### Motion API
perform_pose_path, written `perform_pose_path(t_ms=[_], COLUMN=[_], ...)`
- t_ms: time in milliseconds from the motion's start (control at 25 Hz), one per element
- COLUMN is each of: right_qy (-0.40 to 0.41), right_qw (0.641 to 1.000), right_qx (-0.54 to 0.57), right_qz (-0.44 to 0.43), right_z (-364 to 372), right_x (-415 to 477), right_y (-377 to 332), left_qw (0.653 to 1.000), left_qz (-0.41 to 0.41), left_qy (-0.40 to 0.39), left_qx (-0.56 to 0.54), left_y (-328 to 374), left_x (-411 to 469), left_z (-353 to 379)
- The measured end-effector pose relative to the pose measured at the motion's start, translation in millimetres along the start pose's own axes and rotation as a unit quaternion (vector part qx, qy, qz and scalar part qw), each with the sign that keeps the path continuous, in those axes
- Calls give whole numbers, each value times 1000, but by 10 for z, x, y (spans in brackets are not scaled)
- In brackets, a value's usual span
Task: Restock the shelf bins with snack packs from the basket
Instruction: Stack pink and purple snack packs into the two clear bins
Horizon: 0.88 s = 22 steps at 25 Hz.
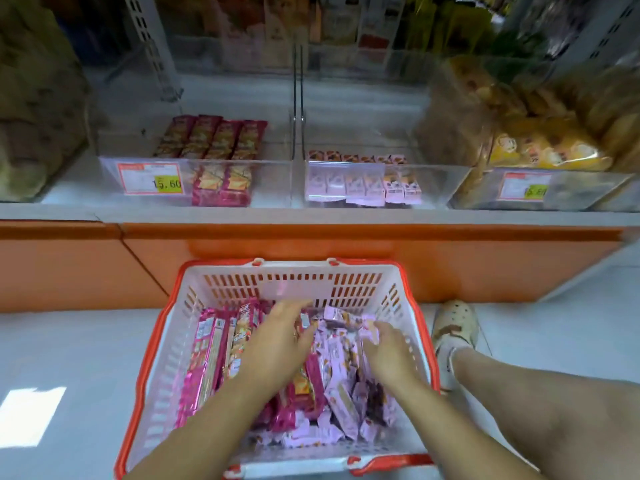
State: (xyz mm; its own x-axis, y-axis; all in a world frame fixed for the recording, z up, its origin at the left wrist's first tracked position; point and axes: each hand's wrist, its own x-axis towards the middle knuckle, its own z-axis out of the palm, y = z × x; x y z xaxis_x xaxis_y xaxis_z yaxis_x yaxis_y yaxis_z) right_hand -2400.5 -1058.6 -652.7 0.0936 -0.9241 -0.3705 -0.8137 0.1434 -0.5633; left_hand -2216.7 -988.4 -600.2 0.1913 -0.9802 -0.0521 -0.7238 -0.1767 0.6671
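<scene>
On the shelf at the left stands a clear bin (270, 181) with a price label (150, 178) on its front. Inside it, long dark red packs (211, 143) lie side by side. The middle bin (443, 181) is just beside it and holds a row of small pale pink packs (363, 185) at the front wall. The right bin (581, 188) is filled with yellow packs (540, 157), which are blurred.

Below the shelf, the basket (166, 368) stands on the floor (69, 358), close to the orange base of the shelf. In its left half lie long pink snack packs (207, 348), and its right half is full of small lilac snack packs (341, 372) in a loose heap.

Both hands are down in the basket. The left hand (277, 344) lies flat with straight fingers (294, 310) held close together, resting on the packs where the two kinds meet; it grips nothing. The right hand (388, 355) is over the lilac heap, and its fingers (375, 329) are bent down among the packs. Whether they hold a pack or only touch them, I cannot tell. To the right of the basket, a patterned shoe (455, 327) stands on the floor.
</scene>
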Motion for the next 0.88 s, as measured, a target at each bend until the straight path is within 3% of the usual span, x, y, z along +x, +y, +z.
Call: perform_pose_path(t_ms=[120,320,440,520,600,680,880], right_qy=[-28,-22,17,60,81,46,-16], right_qw=[986,966,956,967,986,991,973], right_qx=[-163,-251,-291,-246,-117,24,142], right_qz=[10,64,17,-32,-88,-124,-184], right_z=[383,487,502,489,453,407,224], right_x=[56,251,201,118,35,-103,-444], right_y=[385,315,281,269,194,48,-133], left_qw=[997,991,988,981,969,951,882], left_qz=[-53,-105,-127,-154,-184,-204,-245], left_qy=[-55,-69,-69,-72,-78,-90,-99], left_qx=[-27,-34,-57,-89,-147,-216,-391], left_y=[-116,-285,-378,-398,-350,-279,-93], left_x=[-182,-269,-266,-245,-198,-136,-6], left_z=[263,352,344,358,359,368,378])
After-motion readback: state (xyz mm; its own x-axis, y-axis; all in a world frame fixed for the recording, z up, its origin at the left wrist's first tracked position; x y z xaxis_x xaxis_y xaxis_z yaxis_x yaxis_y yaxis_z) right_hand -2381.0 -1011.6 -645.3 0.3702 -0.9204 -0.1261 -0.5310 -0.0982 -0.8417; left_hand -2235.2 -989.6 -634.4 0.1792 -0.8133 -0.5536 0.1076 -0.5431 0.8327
